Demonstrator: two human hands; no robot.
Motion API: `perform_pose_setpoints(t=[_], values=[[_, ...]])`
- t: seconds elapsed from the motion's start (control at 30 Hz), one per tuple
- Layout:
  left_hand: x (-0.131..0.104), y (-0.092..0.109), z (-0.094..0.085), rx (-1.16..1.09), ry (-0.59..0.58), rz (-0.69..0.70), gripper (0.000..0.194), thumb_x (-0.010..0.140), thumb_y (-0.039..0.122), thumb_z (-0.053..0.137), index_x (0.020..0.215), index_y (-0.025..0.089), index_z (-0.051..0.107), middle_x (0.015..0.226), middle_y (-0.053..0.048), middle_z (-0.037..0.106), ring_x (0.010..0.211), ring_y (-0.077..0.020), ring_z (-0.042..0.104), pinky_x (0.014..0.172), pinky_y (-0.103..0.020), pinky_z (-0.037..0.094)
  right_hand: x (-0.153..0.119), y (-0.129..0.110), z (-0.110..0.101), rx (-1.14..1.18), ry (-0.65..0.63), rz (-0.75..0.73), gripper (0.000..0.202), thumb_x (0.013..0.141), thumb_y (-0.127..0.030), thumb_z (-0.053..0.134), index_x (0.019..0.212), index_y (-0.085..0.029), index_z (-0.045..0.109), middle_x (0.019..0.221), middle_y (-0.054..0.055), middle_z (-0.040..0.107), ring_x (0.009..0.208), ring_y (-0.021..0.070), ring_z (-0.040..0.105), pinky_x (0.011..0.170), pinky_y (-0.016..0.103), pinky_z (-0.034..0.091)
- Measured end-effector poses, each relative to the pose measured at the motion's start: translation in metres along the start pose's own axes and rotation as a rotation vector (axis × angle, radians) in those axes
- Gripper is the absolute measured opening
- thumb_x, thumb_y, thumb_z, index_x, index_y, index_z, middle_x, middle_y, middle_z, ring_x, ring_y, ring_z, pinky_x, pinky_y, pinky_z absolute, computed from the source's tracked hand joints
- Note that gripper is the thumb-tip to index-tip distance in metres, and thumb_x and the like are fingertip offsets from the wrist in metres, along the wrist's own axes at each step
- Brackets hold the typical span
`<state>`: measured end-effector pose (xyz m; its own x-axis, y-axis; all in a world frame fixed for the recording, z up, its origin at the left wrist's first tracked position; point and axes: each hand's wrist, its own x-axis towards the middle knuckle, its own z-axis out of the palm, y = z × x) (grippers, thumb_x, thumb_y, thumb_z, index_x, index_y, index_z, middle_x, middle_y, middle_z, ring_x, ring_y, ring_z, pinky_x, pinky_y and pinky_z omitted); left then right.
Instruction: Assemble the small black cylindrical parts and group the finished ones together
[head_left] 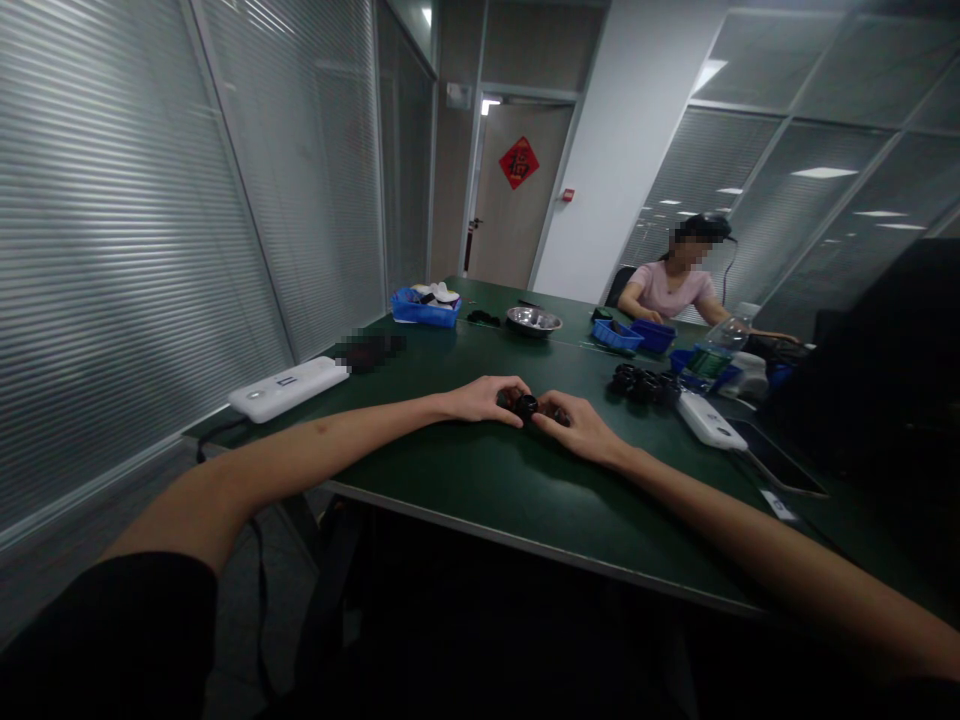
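On the dark green table, my left hand (491, 400) and my right hand (576, 424) are close together near the middle. Between them is a small glossy black round part (528, 406), its kind too small to make out. The fingers of my left hand curl around its left side, where more black shows under them. My right thumb and fingers close in from the right, the thumb at the part's edge and something dark partly hidden beneath the fingers. Several similar black round parts (639, 383) lie grouped to the right of my hands.
Farther back are a metal bowl (534, 321), a blue basket (426, 310) with white items, and other blue trays (616, 335). White devices (289, 389) lie at both sides. A bottle (716, 350) and a phone (776, 457) are right. Another person (675, 290) sits across the table (450, 480).
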<state>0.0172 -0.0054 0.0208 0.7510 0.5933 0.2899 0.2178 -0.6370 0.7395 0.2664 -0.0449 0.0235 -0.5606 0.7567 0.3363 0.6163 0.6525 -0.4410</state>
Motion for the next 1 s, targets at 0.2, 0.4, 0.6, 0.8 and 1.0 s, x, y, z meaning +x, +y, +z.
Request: perform_pose_setpoints(t=[0.2,0.4,0.6,0.8,1.0], values=[[0.0,-0.002,0.001,0.005,0.015,-0.001,0.055,0.077,0.042,0.083,0.122,0.016,0.062,0.108,-0.007,0.068,0.098,-0.0215,0.062,0.085,-0.035,0.044,0.0,0.003,0.002,-0.004,0.012,-0.022,0.03,0.097,-0.048,0.06,0.095,-0.018,0.065,0.085,0.003,0.067,0.073,0.0171,0.058,0.066,0.029,0.042],[0.0,-0.001,0.001,0.013,0.012,-0.003,0.054,0.078,0.041,0.083,0.12,0.015,0.062,0.104,-0.006,0.066,0.096,-0.0199,0.06,0.083,-0.032,0.043,0.0,0.008,0.002,-0.01,0.01,-0.06,0.025,0.1,-0.041,0.056,0.102,-0.019,0.067,0.092,0.005,0.071,0.079,0.0194,0.062,0.072,0.031,0.045],[-0.001,0.001,0.0,0.053,-0.003,-0.008,0.053,0.08,0.043,0.081,0.12,0.016,0.062,0.106,-0.006,0.065,0.095,-0.0196,0.059,0.083,-0.032,0.043,0.001,0.009,0.002,-0.007,0.008,-0.063,0.024,0.101,-0.039,0.055,0.104,-0.02,0.069,0.097,0.006,0.073,0.083,0.021,0.065,0.076,0.032,0.047],[0.0,0.0,0.0,0.057,0.013,-0.021,0.053,0.078,0.045,0.082,0.118,0.015,0.064,0.104,-0.006,0.066,0.093,-0.0198,0.06,0.084,-0.033,0.043,0.001,0.009,0.0,-0.01,0.02,-0.07,0.027,0.102,-0.04,0.052,0.099,-0.019,0.069,0.092,0.006,0.073,0.081,0.021,0.065,0.076,0.032,0.048],[-0.001,0.0,0.0,0.053,-0.003,-0.014,0.052,0.08,0.044,0.081,0.12,0.015,0.064,0.105,-0.006,0.066,0.094,-0.0198,0.06,0.084,-0.032,0.043,0.001,0.006,-0.002,-0.03,0.017,-0.058,0.03,0.102,-0.041,0.05,0.096,-0.02,0.07,0.092,0.006,0.073,0.083,0.0218,0.066,0.076,0.032,0.048]])
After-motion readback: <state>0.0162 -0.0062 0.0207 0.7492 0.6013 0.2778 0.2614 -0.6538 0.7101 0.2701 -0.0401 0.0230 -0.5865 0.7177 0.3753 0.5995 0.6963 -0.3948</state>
